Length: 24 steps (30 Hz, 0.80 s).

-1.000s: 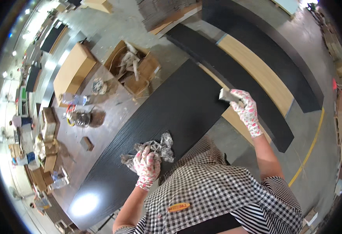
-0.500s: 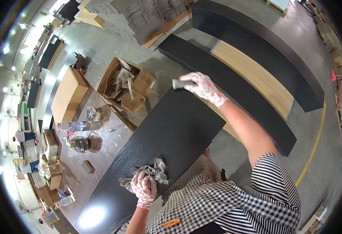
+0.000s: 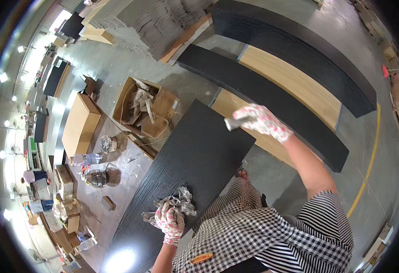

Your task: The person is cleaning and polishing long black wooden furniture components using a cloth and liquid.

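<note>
A long black wood-grain board [image 3: 195, 154] lies across the brown workbench in front of me. My left hand [image 3: 170, 220], in a floral glove, presses a crumpled grey rag [image 3: 177, 204] onto the board's near part. My right hand [image 3: 261, 120], gloved the same way, is stretched out over the board's far right corner and grips a small grey block [image 3: 232, 123] whose end touches or hovers just over the board edge.
An open cardboard box [image 3: 147, 109] full of scraps sits by the bench. On the brown workbench [image 3: 117, 177] stand a glass jar [image 3: 97, 178], a plastic bottle [image 3: 84, 159] and a small wooden block [image 3: 108, 203]. Black and tan boards [image 3: 290, 82] lie on the floor beyond.
My right hand with the grey block swung left to the board's far end, then came back right to its far right corner. My left hand stayed on the rag.
</note>
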Each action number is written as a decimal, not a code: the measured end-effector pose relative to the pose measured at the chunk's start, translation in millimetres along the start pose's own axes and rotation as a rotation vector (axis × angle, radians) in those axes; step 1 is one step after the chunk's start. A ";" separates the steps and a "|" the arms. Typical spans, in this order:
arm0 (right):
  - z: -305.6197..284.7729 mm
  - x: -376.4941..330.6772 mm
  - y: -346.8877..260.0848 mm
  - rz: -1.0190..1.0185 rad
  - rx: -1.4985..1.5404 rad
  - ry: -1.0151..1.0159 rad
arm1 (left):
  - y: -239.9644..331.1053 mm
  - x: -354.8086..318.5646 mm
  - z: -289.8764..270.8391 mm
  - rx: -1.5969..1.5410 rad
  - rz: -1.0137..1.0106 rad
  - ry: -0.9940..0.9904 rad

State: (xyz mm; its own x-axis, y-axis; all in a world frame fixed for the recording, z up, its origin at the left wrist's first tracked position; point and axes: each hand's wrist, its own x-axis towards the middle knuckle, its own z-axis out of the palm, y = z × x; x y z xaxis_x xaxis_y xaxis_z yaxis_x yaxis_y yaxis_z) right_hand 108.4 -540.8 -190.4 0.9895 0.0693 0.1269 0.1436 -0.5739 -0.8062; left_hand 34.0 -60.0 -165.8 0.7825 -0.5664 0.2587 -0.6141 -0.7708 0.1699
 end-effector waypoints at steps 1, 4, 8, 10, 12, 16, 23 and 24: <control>-2.9 -28.3 2.4 0.002 0.011 0.037 | -1.1 -0.1 0.2 -0.003 -0.002 0.011; -14.1 -101.1 -7.0 0.117 0.039 0.064 | -4.8 -0.5 2.1 0.014 -0.015 0.030; -8.0 -149.5 -17.0 0.422 0.204 0.238 | -5.9 28.8 11.8 -0.015 0.034 0.033; 8.0 -156.5 -15.9 0.421 0.216 0.321 | 1.1 61.5 22.7 -0.005 0.003 -0.050; 18.0 -157.3 -29.8 0.407 0.171 0.406 | 11.2 104.3 34.6 -0.013 0.032 -0.063; 38.5 -179.1 -40.3 0.509 0.216 0.409 | 22.6 194.2 70.8 0.001 0.101 0.065; 63.8 -245.2 -16.8 0.609 0.447 0.815 | 83.1 304.2 112.5 -0.080 0.299 0.037; 67.6 -248.7 -9.8 0.553 0.370 0.855 | 104.0 303.1 110.2 -0.140 0.388 0.006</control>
State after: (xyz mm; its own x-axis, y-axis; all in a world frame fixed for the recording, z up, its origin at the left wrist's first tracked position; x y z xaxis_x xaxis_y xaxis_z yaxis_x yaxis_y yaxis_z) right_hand -138.0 -497.2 -253.1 0.6003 -0.7974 -0.0623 -0.1806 -0.0593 -0.9818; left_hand 218.7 -344.0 -174.5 0.4900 -0.8048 0.3350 -0.8717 -0.4531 0.1866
